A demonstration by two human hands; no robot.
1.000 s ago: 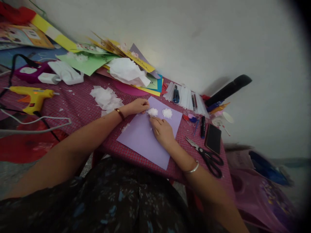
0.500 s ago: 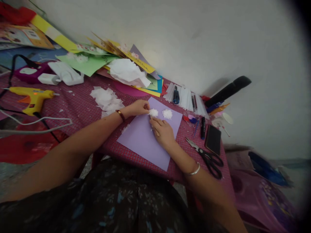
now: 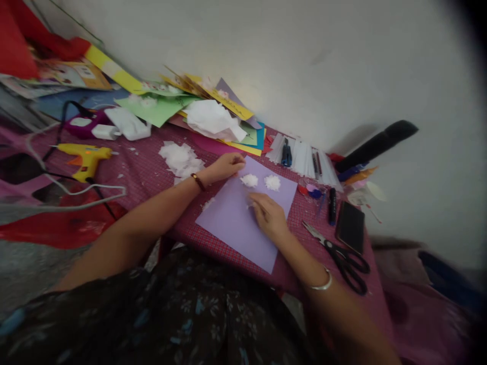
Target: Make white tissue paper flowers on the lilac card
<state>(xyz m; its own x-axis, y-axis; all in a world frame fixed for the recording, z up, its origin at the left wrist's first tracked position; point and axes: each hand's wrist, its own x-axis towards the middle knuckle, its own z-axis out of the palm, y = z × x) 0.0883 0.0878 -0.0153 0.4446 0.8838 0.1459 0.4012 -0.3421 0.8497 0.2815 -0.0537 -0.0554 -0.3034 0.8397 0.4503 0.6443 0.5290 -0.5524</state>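
Purple sheet (image 3: 236,233): lies flat on the plaid tablecloth (image 3: 140,172), set at a slant, with both hands at its far half. Progress, as judged from the present layout: partway. Done, left white tuft (image 3: 249,181) and right white tuft (image 3: 272,182), side by side near the far edge of the sheet. Left, by the same judgement, a loose pile of white pieces (image 3: 180,159), off the sheet to the left and not worked into any tuft; near half of the sheet largely bare.

Appearance of the sheet: plain, smooth, straight-edged, without visible writing. Appearance of the tufts: rounded, fluffy, ragged at the rim, bright against the purple; a narrow strip of sheet between them, the left one slightly wider.

Left hand (image 3: 225,167): at the left edge of the sheet, just beyond the left tuft, fingers curled and drawn together. Right hand (image 3: 271,218): over the sheet, on the near side of the same tuft, fingers bent and bunched toward the thumb. Fingertips of both too blurred to tell of anything pinched.

Right of the sheet: black-handled scissors (image 3: 331,247), dark marker (image 3: 332,205). Far left, well apart: yellow glue gun (image 3: 87,158).
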